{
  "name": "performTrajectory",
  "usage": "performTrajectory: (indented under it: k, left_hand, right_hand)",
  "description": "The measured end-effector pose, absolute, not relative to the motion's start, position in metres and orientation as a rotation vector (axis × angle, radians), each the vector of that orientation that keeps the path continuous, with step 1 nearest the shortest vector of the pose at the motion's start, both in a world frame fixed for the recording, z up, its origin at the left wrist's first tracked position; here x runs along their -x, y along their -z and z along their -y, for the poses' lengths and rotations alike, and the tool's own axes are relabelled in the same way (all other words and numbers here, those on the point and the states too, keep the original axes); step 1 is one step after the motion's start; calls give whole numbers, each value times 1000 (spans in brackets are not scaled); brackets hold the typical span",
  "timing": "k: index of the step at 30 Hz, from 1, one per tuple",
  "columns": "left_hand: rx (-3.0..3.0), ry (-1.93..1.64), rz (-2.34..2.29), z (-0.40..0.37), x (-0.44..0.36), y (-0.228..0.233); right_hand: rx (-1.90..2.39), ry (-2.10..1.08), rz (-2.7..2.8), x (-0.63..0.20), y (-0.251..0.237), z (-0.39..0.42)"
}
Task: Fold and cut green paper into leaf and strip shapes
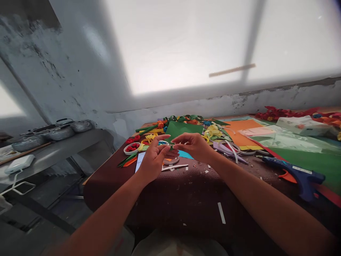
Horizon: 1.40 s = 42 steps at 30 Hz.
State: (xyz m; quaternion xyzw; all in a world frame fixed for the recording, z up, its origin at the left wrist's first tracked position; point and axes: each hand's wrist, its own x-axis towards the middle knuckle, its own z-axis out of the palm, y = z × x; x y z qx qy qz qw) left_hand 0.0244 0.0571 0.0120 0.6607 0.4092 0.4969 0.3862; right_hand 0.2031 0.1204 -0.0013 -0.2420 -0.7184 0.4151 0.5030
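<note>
Both my forearms stretched forward over brown table [186, 199], wrists raised, hands meeting mid-air. My left hand [154, 158] palm turned inward, fingers half curled, thumb and forefinger pinching small green paper piece [172, 146]. My right hand [195, 145] knuckles up, fingertips pinching same piece from other side. Piece held above tape roll [171, 160], in front of green paper sheet [183, 129]. Blue glue gun [295, 174] lies well right. White bowl of red paper buds [131, 148] just left of left hand.
</note>
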Motion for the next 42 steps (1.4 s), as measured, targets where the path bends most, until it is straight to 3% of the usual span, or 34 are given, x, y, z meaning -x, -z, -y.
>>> performTrajectory:
  k: [7, 11, 16, 25, 35, 42]
  left_hand:
    - [-2520, -872, -1568, -52, 24, -23]
    - [-2190, -921, -2177, -60, 78, -38]
    - [-1965, -942, -2420, -76, 144, -26]
    - [-1836, -947, -2180, -79, 180, 9]
    - [-1719, -1130, -1985, -74, 179, 9]
    - [-1678, -1132, -2003, -73, 180, 5]
  right_hand:
    - [689, -959, 1799, -201, 4, -115]
    - [739, -955, 1862, -200, 4, -114]
    - [780, -873, 1952, -200, 7, -115]
    - [892, -806, 2041, -205, 14, -121]
    - [908, -647, 1972, -209, 10, -123]
    - [935, -405, 1595, -214, 0, -124]
